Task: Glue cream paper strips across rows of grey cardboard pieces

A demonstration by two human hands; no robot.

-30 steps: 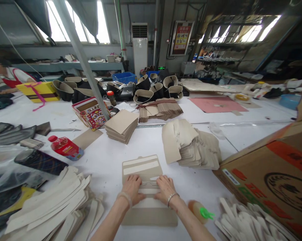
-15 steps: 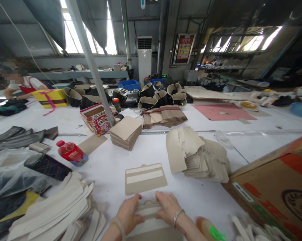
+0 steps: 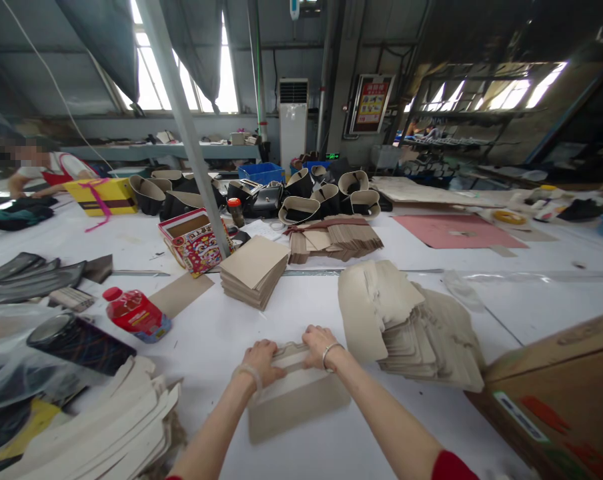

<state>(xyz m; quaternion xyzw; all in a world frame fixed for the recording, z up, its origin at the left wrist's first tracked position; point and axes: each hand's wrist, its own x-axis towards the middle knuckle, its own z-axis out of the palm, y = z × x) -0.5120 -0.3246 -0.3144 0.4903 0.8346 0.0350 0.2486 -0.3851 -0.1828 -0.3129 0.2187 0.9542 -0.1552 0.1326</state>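
Note:
My left hand [image 3: 261,362] and my right hand [image 3: 319,345] grip the far corners of a flat beige panel [image 3: 301,412], thumbs pointing inward over its face. White strips run across the panel near its far edge, partly covered by my fingers. It lies low over the white table, where a similar panel showed before; that one is hidden now. To the right of my right hand is a fanned stack of beige cut pieces [image 3: 406,320]. Beyond my left hand stands a neat stack of beige sheets [image 3: 255,270].
Long pale strips [image 3: 106,427] are heaped at the near left, beside a dark plaid roll [image 3: 81,343] and a red bottle [image 3: 136,315]. A cardboard box [image 3: 556,393] takes up the right. Across the table are a metal post [image 3: 191,133] and several black bag bodies [image 3: 301,208].
Both hands have moved away from me, carrying the beige panel onto the spot where the other panel lay. The view has shifted slightly.

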